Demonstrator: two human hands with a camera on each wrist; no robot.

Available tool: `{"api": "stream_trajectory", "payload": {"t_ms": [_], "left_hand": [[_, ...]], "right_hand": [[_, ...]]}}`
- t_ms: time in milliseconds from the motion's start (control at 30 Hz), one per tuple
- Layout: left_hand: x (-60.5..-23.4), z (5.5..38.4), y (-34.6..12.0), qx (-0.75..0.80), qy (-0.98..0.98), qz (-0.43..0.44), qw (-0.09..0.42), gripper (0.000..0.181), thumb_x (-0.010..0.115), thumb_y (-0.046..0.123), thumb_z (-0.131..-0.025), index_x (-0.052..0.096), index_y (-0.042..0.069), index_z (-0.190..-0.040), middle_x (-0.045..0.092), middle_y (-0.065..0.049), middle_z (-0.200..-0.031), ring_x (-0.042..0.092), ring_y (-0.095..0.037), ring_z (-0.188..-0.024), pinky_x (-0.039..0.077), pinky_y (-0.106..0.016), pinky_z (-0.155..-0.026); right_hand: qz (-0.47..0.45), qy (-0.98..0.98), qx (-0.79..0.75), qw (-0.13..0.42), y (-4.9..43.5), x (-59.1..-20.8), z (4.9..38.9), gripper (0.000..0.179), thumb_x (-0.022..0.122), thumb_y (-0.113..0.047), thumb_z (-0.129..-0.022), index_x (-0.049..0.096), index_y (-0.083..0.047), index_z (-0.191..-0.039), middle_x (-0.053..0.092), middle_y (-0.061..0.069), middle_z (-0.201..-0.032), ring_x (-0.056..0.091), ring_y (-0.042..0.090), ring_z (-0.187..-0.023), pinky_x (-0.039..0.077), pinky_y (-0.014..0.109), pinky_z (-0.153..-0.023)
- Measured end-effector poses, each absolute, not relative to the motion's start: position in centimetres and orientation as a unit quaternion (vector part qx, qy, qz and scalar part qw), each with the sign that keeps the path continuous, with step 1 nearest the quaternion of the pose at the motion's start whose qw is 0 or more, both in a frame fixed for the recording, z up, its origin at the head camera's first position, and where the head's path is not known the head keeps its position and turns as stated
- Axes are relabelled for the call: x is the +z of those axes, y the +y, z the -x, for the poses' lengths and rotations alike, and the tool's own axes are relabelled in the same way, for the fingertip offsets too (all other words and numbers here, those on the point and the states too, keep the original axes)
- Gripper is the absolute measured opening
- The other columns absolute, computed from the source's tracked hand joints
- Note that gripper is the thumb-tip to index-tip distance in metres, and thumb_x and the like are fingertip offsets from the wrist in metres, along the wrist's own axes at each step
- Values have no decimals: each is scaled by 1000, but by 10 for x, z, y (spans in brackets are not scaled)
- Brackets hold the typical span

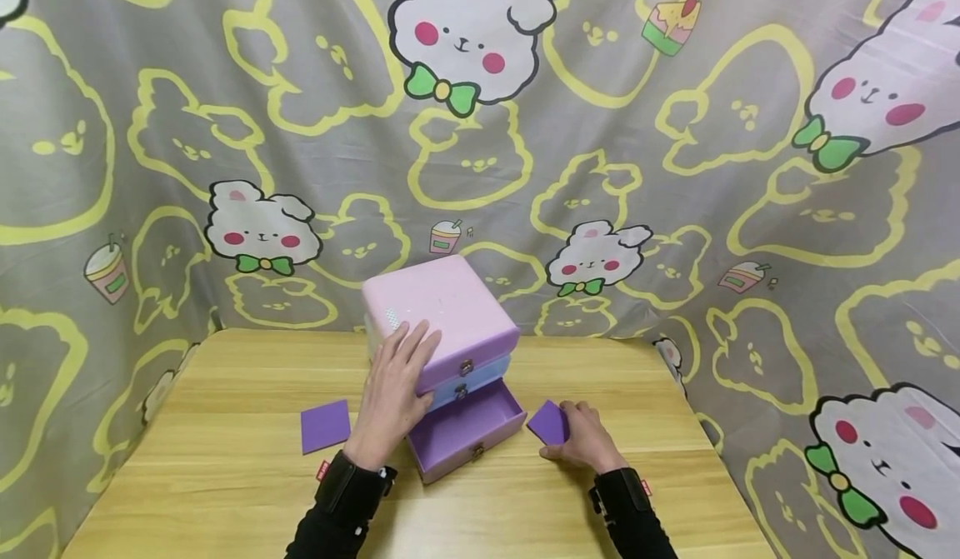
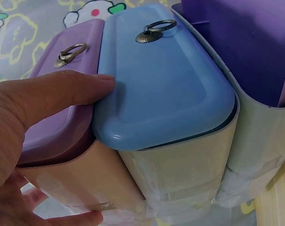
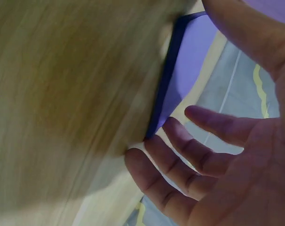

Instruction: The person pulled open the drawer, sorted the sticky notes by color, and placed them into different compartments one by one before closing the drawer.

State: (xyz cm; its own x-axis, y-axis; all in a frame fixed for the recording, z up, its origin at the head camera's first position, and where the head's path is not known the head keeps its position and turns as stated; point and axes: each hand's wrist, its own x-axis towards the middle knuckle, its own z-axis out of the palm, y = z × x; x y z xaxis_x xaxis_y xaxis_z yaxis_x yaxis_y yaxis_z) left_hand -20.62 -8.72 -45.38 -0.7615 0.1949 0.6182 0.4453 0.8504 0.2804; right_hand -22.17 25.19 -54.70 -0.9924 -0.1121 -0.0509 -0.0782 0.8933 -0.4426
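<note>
Left hand (image 1: 393, 396): fingers laid out long on the drawer box (image 1: 438, 301), thumb against the front of the blue drawer (image 2: 175, 94); braced, not wrapped round anything. Right hand (image 1: 588, 436): thumb and fingertips span a purple square (image 1: 547, 423), holding it by its edges. That square is just beside the front right corner of the open drawer (image 1: 448, 462), right of the middle of the tabletop (image 1: 225, 442). Second purple square (image 1: 325, 427) lies flat, untouched, toward the tabletop's left edge.

Risks, as judged. The held square is thin and held only at its edges; a weak pinch could let it slip or flick away. Its near corner could catch the drawer's side if brought across too low. Open drawer juts toward the tabletop's near edge, so hard pressure on the box's upper front might tip the box forward. Left thumb overlaps the blue drawer's edge; a sideways push could skew that front or turn the whole box.

Count: hands, two. Purple squares, two, one held. Drawer box, one. Drawers, three: lilac drawer (image 2: 62, 134) above, blue between, the pulled-out one lowest. Ring pulls (image 1: 467, 367), three, one per drawer. Patterned curtain (image 1: 480, 184) behind.
</note>
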Motion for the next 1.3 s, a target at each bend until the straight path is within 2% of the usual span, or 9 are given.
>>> {"api": "stream_trajectory", "payload": {"t_ms": [167,333,533,733,900,1067,1200,1300], "left_hand": [[-454,205,-88,-207,-915,176,299,101,99,11,-54,55,11,-144,52,-13,-154,43,-39,-144,41,-65,-113],[-454,205,-87,-206,-915,175,300,102,99,10,-53,55,11,-144,52,-13,-153,44,-39,-143,41,-64,-114],[-454,205,-88,-207,-915,173,298,101,99,11,-53,55,12,-144,52,-13,-154,43,-39,-143,41,-66,-113],[-455,205,-88,-208,-914,176,299,101,99,11,-53,55,11,-144,52,-13,-154,43,-39,-144,41,-64,-114],[-455,205,-89,-207,-915,175,300,101,99,11,-54,55,11,-144,51,-13,-154,43,-39,-143,40,-63,-115],[-455,204,-89,-205,-916,175,298,101,99,11,-54,55,11,-145,51,-13,-154,43,-39,-144,40,-63,-115],[-455,204,-90,-206,-915,173,300,101,99,11,-54,55,11,-145,51,-13,-154,43,-39,-144,40,-63,-115],[-455,204,-90,-209,-914,174,301,101,99,10,-54,55,11,-144,51,-13,-154,43,-39,-144,41,-64,-114]], "right_hand": [[34,971,-234,38,252,-549,223,79,98,-29,-60,61,10,-117,57,16,-100,52,28,-93,54,44,-79],[23,966,-255,36,254,-550,225,78,100,-27,-56,56,4,-111,58,16,-100,53,27,-94,54,44,-82],[23,959,-279,48,256,-551,226,81,101,-24,-55,53,5,-113,60,16,-99,58,25,-89,56,44,-79],[10,960,-272,69,259,-553,226,86,100,-29,-57,55,10,-119,60,18,-102,60,26,-88,57,45,-80],[3,958,-276,73,261,-555,226,85,98,-33,-62,53,8,-122,66,18,-101,64,26,-87,57,43,-77],[-7,956,-286,70,264,-558,227,68,91,-33,-74,54,6,-117,68,19,-98,65,25,-84,57,38,-71],[-26,950,-306,53,266,-559,230,40,77,-26,-90,61,6,-109,67,16,-89,63,22,-77,52,31,-63],[-36,944,-326,39,269,-559,232,23,68,-17,-96,66,5,-102,64,10,-79,58,18,-67,46,27,-56]]}}
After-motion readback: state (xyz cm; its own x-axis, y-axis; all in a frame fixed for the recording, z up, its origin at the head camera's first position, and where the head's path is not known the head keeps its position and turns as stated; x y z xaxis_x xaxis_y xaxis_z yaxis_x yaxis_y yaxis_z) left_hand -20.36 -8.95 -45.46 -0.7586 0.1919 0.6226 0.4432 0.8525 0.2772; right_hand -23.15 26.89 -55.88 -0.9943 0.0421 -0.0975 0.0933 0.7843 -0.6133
